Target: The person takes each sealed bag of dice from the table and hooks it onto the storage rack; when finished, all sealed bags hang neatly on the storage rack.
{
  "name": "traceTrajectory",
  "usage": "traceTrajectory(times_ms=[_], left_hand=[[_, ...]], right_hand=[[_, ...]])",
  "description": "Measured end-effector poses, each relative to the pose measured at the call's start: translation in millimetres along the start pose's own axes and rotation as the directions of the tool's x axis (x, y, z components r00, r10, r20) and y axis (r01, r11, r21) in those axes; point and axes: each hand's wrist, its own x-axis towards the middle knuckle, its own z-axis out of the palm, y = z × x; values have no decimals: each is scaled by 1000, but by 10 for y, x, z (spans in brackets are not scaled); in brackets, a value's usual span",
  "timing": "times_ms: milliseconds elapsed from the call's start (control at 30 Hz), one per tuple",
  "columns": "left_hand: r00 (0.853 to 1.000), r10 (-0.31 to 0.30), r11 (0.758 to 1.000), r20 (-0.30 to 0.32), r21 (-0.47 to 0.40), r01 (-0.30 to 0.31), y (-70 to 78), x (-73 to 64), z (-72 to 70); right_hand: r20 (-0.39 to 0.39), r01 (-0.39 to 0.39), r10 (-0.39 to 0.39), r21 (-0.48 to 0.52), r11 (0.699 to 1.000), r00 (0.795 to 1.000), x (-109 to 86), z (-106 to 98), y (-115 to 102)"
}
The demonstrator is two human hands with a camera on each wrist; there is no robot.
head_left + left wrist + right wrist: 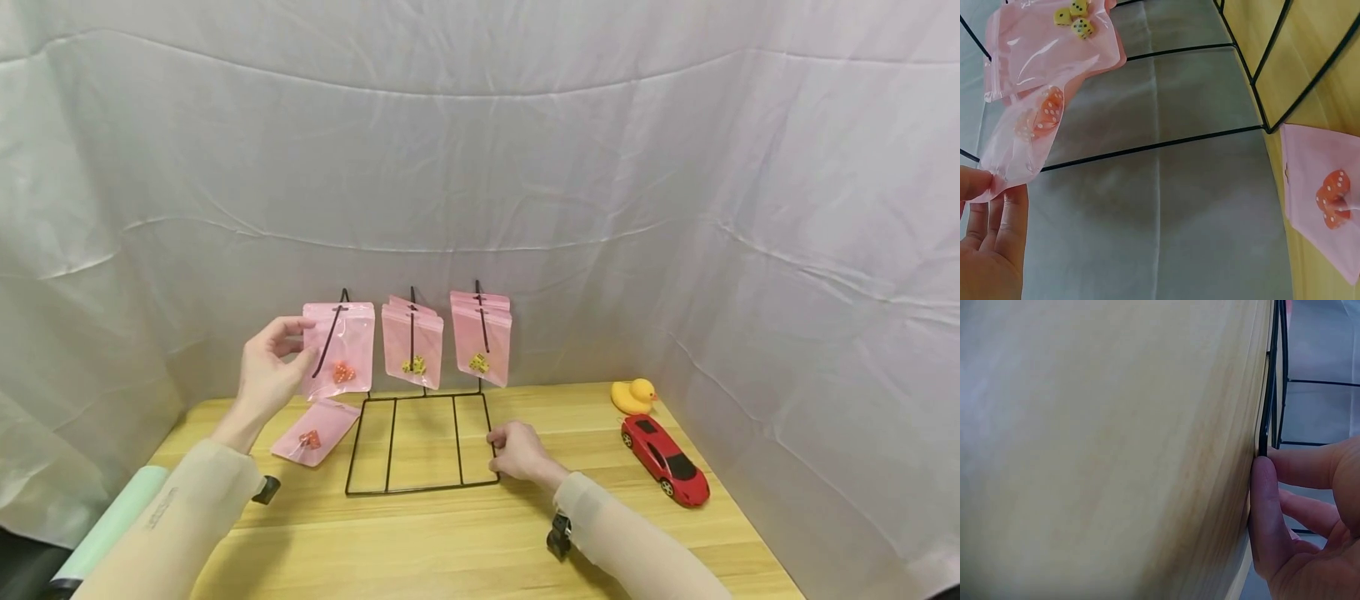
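My left hand (pixel 272 367) pinches the left edge of a pink zip bag (pixel 358 337) with orange dice inside. That bag's top is at the left hook of a black wire rack (pixel 389 446), and the hook's rod crosses its front. In the left wrist view the bag (pixel 1013 147) bends toward my thumb and fingers. My right hand (pixel 519 452) grips the right bar of the rack's base; thumb and finger meet on the wire in the right wrist view. Pink bags with yellow dice hang from the middle hook (pixel 397 333) and right hook (pixel 468 337).
Another pink bag with orange dice (pixel 330 425) lies on the wooden table (pixel 420 542), left of the rack base. At the right stand a yellow rubber duck (pixel 628 398) and a red toy car (pixel 663 458). Grey cloth (pixel 450 183) walls the back and sides.
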Motion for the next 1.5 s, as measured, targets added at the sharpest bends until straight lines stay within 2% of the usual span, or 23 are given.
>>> traceTrajectory(times_ms=[333, 767, 1000, 1167, 1267, 1367, 1433, 1500], left_hand=[[999, -42, 999, -8, 19, 43, -40, 106, 70], [988, -150, 988, -42, 43, 151, -65, 162, 127], [985, -161, 983, -63, 74, 166, -44, 137, 37], [981, -163, 978, -108, 110, 175, -95, 32, -111], [973, -210, 965, -95, 140, 222, -195, -70, -212], [958, -286, 931, -16, 234, 282, -371, -187, -289], [935, -351, 896, 58, 309, 317, -522, -273, -326], [900, -417, 856, 126, 389, 341, -688, -358, -348]], right_hand=[[18, -12, 11, 22, 1000, 1000, -4, -1, -4], [25, -11, 11, 18, 1000, 1000, -6, -6, -8], [19, -16, 16, 16, 1000, 1000, -4, -5, -10], [21, -6, 5, 20, 1000, 1000, -6, 0, -22], [20, -1, 1, 24, 1000, 1000, -1, 1, -22], [16, -4, 4, 20, 1000, 1000, 1, 1, -15], [13, -7, 7, 18, 1000, 1000, -1, 3, -8], [11, -8, 8, 17, 1000, 1000, -6, 8, -2]])
